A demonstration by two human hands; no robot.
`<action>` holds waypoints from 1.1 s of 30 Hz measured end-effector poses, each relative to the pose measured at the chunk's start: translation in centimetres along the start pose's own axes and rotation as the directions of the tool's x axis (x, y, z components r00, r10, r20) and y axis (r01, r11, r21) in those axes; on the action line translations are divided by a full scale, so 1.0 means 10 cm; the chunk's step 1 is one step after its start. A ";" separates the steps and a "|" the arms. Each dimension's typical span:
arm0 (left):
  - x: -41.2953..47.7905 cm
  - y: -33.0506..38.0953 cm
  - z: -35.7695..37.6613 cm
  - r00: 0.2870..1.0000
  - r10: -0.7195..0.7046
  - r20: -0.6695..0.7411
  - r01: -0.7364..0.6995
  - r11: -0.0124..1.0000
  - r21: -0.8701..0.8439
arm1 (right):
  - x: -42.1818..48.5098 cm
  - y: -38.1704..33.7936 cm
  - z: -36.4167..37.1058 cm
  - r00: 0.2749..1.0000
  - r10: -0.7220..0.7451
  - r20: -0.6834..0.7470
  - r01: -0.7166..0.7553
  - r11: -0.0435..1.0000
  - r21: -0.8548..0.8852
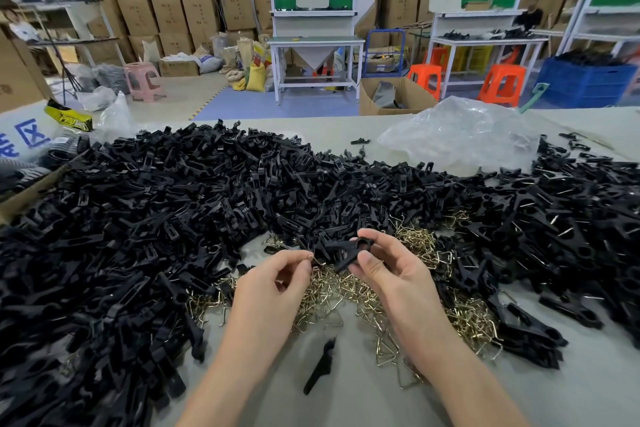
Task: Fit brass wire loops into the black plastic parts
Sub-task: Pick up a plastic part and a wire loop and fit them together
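Observation:
My right hand (388,267) grips a black plastic part (349,251) between thumb and fingers, above the middle of the table. My left hand (277,282) pinches a brass wire loop (313,257) at its fingertips, close to the left end of that part. Under both hands lies a heap of loose brass wire loops (346,291). A wide pile of black plastic parts (173,204) covers the table on the left, the back and the right.
A single black part (320,369) lies on the grey table (346,402) between my forearms. A crumpled clear plastic bag (460,135) sits at the back right. Beyond the table's far edge are cardboard boxes, white workbenches and orange stools.

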State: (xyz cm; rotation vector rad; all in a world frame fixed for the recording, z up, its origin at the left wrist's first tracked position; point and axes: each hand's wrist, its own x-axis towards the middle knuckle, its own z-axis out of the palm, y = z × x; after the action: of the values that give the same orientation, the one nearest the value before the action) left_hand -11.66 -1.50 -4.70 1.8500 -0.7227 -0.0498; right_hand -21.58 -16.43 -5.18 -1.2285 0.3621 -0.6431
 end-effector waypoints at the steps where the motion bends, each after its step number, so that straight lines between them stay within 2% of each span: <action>1: 0.00 -0.01 0.00 1.000 -0.006 0.002 0.006 1.000 0.006 | 0.00 0.00 0.00 1.000 0.003 -0.004 -0.003 1.000 0.003; 4: -0.01 -0.02 0.01 1.000 0.003 -0.009 -0.003 0.999 0.035 | 0.01 0.02 -0.01 1.000 0.010 -0.015 -0.010 1.000 0.009; 8: -0.02 0.00 0.00 0.993 0.120 -0.021 -0.115 0.977 0.179 | 0.01 0.02 0.00 1.000 0.016 -0.006 -0.016 1.000 0.000; 10: -0.02 0.03 -0.01 0.990 0.132 -0.042 -0.122 0.975 0.185 | 0.01 0.01 0.00 1.000 0.010 -0.008 -0.010 1.000 0.002; 13: -0.03 0.08 -0.01 0.996 0.061 -0.070 -0.057 0.997 0.058 | 0.00 0.00 0.00 1.000 0.005 -0.007 -0.005 1.000 0.019; 15: -0.03 0.15 0.00 0.998 -0.061 -0.016 0.058 0.988 -0.146 | 0.00 0.00 0.01 1.000 0.006 -0.003 -0.006 1.000 0.030; 17: -0.04 0.21 0.03 0.991 -0.126 0.052 0.136 0.952 -0.273 | 0.00 0.00 0.01 1.000 0.005 0.013 -0.005 1.000 0.026; 25: -0.05 0.21 0.09 0.962 -0.258 0.093 0.275 0.890 -0.364 | -0.01 0.02 0.02 0.994 -0.022 0.103 0.022 1.000 0.003; 33: -0.05 0.18 0.10 0.958 -0.268 0.096 0.284 0.872 -0.397 | -0.02 0.02 0.03 0.989 -0.037 0.145 0.043 0.998 -0.040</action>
State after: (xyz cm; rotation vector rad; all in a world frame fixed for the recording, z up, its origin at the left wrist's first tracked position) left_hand -13.25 -2.53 -3.66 1.5352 -0.4250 -0.3963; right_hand -21.54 -16.06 -5.31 -1.3178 0.2320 -0.5795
